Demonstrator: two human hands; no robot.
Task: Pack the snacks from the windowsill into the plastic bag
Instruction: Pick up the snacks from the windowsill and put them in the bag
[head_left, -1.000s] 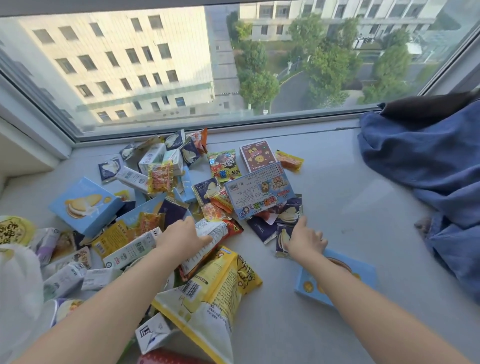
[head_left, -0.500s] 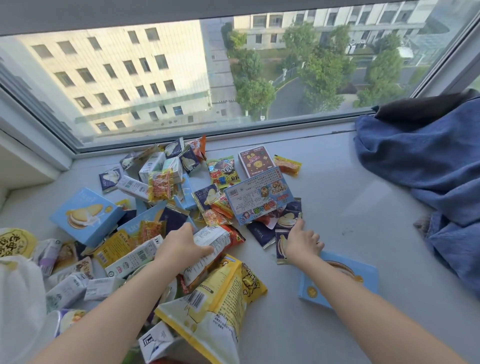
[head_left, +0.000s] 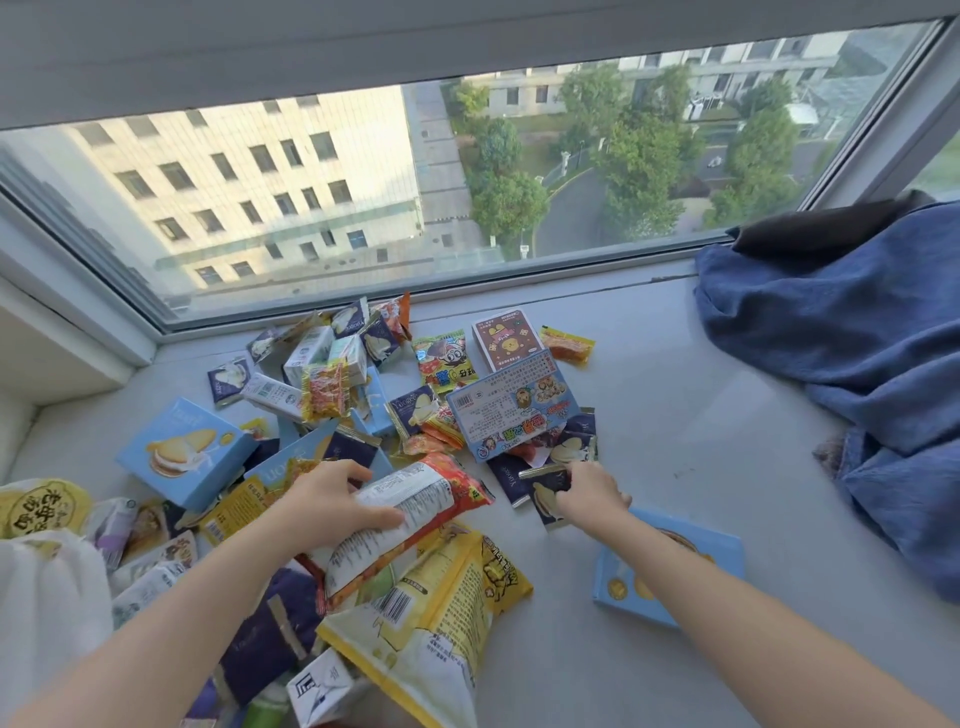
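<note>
A heap of snack packets and boxes covers the left half of the grey windowsill. My left hand grips a long red and white packet, lifted at a slant over the heap. My right hand pinches a small dark navy biscuit sachet at the heap's right edge. A big yellow chip bag lies in front. The white plastic bag bulges at the lower left, with some snacks by its mouth.
A flat blue box lies under my right forearm. A light blue biscuit box sits at the left. Crumpled blue cloth fills the right end of the sill. The window glass runs along the back.
My left hand has closed around the red and white packet and raised it from the heap. My right hand has taken hold of the navy sachet. The view has tilted upward.
</note>
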